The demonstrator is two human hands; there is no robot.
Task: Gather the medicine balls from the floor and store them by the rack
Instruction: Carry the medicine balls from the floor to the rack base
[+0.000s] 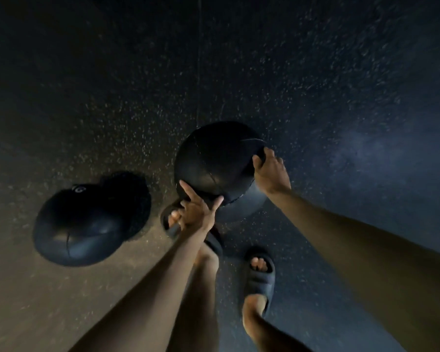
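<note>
**Two-hand squeeze on a medicine ball**

Dim, speckled floor. The ball seems just lifted, clamped from both sides, probably because it's too wide for one palm. A second ball sits on the floor to its left. Left hand presses the near side with fingers spread. Right hand curls over the right edge.

The centre ball is sitting mid-scene between two hands. The left hand is pressing its near-left side, and the right hand is gripping its right edge. Whether it is touching the floor cannot be told. The left ball is lying on the floor, apart to the left and slightly nearer. The left foot is standing beneath the left hand, and the right foot is standing nearer, to its right.
</note>
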